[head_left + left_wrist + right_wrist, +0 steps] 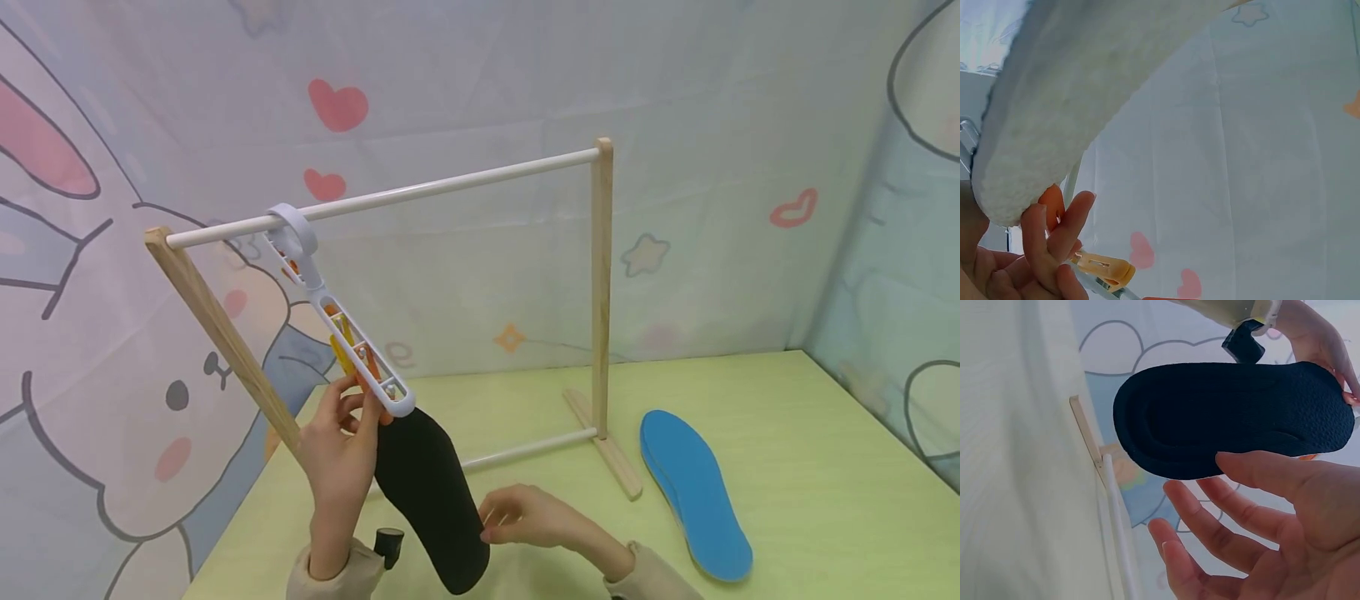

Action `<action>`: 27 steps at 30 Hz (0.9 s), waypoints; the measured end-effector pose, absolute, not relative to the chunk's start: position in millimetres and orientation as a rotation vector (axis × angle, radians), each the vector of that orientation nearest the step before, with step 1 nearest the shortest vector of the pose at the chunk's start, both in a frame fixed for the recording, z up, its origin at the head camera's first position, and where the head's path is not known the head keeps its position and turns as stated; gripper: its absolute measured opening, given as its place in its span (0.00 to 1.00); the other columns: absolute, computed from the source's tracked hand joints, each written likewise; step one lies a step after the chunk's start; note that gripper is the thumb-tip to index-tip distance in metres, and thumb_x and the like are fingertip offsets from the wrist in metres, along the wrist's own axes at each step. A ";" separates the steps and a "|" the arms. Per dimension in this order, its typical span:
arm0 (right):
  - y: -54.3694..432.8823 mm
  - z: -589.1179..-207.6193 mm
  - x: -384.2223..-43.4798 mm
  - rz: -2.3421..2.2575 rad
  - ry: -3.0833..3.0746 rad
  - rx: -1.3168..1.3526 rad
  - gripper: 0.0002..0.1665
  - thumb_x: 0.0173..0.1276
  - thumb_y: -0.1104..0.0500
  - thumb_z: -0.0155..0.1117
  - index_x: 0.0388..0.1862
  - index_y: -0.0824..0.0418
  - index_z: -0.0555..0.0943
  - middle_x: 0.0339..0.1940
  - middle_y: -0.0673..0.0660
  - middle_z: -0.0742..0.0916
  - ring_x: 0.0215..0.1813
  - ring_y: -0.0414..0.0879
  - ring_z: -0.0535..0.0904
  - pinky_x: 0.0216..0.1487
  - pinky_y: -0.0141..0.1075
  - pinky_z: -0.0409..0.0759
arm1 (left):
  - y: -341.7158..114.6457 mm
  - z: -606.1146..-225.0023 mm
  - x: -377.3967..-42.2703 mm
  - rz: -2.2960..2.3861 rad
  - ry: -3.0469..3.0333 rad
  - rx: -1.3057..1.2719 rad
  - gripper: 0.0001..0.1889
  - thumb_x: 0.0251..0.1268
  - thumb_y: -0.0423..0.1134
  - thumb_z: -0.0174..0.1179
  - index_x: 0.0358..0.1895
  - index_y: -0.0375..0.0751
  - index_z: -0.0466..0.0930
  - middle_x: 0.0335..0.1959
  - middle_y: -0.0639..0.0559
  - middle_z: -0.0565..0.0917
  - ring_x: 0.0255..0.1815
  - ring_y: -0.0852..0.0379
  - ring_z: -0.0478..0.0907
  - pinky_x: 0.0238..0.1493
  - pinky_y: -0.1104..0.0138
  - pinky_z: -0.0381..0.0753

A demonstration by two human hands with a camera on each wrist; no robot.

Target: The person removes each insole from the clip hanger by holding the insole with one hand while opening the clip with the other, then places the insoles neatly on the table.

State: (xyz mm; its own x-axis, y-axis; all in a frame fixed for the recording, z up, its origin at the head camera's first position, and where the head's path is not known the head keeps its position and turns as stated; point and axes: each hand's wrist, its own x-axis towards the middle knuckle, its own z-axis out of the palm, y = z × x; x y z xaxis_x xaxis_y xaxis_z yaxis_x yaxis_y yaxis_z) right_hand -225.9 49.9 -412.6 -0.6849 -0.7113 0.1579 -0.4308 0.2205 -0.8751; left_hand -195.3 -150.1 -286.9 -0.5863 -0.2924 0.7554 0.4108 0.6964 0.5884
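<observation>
A black insole [431,500] hangs slanted below a white clip hanger [405,404] that carries orange and yellow clips. My left hand [341,450] pinches the insole's upper end, right beside an orange clip [1052,206]; whether that clip grips the insole is hidden by the fingers. Pale and fuzzy, the insole's other face [1066,94] fills much of the left wrist view. At the insole's lower edge is my right hand [532,517], its thumb tip at the edge and its fingers [1210,528] spread loosely.
The hanger hooks over the white top bar [450,185] of a wooden rack [602,292] standing on the yellow-green table [825,467]. Blue insoles [697,500], apparently stacked, lie right of the rack. A patterned cloth [712,167] hangs behind.
</observation>
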 end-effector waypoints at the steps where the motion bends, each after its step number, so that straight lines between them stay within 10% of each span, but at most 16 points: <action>1: 50.4 -413.0 -225.7 -1.448 2.220 -1.073 0.08 0.57 0.59 0.62 0.33 0.63 0.78 0.33 0.61 0.85 0.35 0.33 0.80 0.36 0.26 0.75 | -149.5 -286.7 -195.4 -0.960 -1.986 -0.082 0.10 0.55 0.32 0.58 0.41 0.34 0.76 0.24 0.42 0.85 0.15 0.74 0.63 0.21 0.77 0.63; 27: 73.1 -417.8 -231.4 -1.411 2.023 -1.049 0.15 0.59 0.58 0.60 0.24 0.68 0.71 0.15 0.46 0.71 0.21 0.30 0.66 0.25 0.24 0.69 | -140.9 -285.0 -200.8 -0.932 -1.967 -0.134 0.11 0.57 0.34 0.56 0.43 0.33 0.74 0.28 0.43 0.85 0.19 0.60 0.76 0.19 0.77 0.68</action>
State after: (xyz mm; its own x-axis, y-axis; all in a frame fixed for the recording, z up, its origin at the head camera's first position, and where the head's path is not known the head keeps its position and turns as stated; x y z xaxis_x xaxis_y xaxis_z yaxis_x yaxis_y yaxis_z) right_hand -231.4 73.1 -417.8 -0.6052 -0.7942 0.0546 -0.3259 0.1846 -0.9272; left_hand -200.8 -140.9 -285.0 -0.5671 -0.2632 0.7804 0.4370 0.7070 0.5560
